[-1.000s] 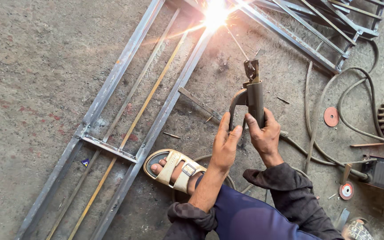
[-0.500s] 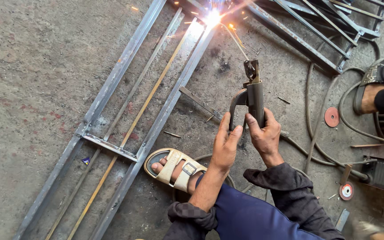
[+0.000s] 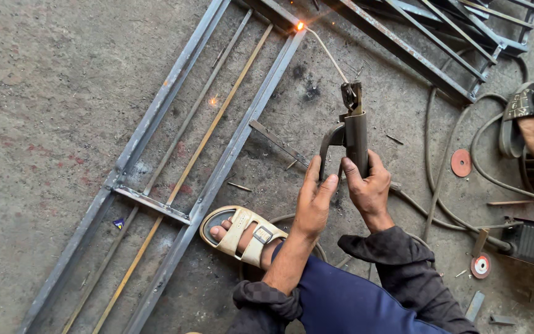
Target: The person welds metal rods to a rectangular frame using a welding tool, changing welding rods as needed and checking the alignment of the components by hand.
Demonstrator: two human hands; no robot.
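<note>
Right hand grips one electrode holder; left hand open against it; one steel frame

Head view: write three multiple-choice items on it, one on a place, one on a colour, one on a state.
1. Where does the welding rod tip glow?
A. at the frame's far corner
B. beside the sandal
C. on the red disc

2. What colour is the sandal?
A. black
B. beige
C. blue

3. How is the electrode holder held?
A. lying on the floor
C. left hand alone
B. right hand gripping, left hand steadying

Key: 1 A, the spark sits on the metal frame at its top corner; 2 B, pale straps; 3 B, right hand's fingers wrap the handle.
</note>
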